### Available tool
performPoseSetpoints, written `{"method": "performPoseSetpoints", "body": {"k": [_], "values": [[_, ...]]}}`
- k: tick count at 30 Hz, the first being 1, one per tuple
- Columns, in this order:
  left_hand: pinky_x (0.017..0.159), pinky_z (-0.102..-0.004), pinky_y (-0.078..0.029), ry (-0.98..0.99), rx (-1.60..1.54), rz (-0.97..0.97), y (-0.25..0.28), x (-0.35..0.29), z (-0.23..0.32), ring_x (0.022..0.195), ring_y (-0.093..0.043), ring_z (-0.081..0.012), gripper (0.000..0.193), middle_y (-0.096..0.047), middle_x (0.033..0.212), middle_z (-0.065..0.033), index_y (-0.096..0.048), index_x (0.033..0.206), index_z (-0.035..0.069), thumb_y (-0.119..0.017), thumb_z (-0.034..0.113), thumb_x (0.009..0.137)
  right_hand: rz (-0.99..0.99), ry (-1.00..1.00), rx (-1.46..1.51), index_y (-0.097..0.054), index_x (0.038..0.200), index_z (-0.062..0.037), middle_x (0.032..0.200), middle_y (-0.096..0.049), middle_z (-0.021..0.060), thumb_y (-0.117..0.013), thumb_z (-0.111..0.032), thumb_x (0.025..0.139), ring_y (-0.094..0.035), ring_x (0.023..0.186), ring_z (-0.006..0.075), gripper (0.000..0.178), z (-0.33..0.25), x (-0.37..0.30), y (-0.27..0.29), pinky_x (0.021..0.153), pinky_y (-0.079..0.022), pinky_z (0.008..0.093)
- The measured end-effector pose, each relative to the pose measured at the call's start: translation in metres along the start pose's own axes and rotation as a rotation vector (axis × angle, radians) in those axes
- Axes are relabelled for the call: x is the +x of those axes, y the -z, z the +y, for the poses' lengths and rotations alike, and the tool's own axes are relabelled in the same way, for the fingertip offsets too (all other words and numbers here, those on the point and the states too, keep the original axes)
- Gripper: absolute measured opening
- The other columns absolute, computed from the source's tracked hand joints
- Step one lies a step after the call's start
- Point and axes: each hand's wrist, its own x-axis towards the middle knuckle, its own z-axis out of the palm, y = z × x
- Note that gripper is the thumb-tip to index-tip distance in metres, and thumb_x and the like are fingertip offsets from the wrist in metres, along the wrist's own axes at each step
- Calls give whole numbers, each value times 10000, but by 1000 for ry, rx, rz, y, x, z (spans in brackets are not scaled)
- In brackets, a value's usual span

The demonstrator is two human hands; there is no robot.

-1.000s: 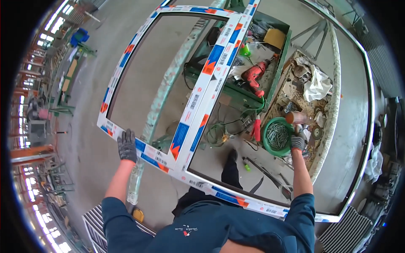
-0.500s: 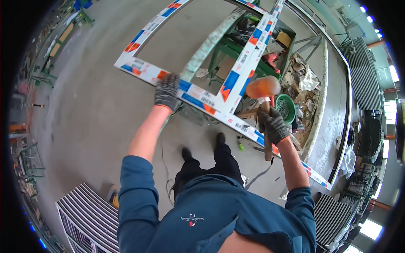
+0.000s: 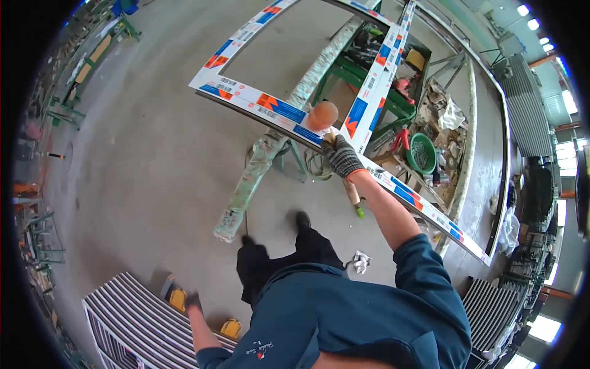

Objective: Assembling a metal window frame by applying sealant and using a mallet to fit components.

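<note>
I see right hand (image 3: 342,157) gripping mallet (image 3: 323,115) over window frame (image 3: 279,112) | left hand (image 3: 195,302) low by striped rack (image 3: 132,326), grip unclear | green bucket (image 3: 423,154) holds small metal parts

Green bucket (image 3: 423,154), red drill (image 3: 402,84), striped rack (image 3: 132,326).

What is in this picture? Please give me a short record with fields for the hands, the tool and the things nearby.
right hand: gloved right hand grips a mallet by its wooden handle
tool: mallet, orange head on the window frame
workpiece: white window frame with orange and blue film, lying on green trestles
left hand: left hand low, beside a striped rack, holding nothing
nearby: green bucket, red power tool
</note>
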Motion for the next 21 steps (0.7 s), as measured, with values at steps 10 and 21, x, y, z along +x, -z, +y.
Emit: {"method": "performPoseSetpoints", "body": {"k": [10,21], "values": [[1014,-389,-459,-559,240,-196,-40,2,-172,1173,-580,-273,358,-607,1259,-132,-608,1240,105,-427,216,953,159,-232,-39,-602,1087,-101,706,-588,31,-578,-415,934,-547,546,153,350,20,14,-32,487,-451,337],[724,-461,-513,-192,-193,-95,-39,206,-234,845,-658,-359,334,-683,902,-159,-697,766,75,-469,300,861,347,-635,278,-576,1010,-97,569,-508,71,-601,-459,895,-506,435,215,381,-87,-1,-61,411,-420,408]]}}
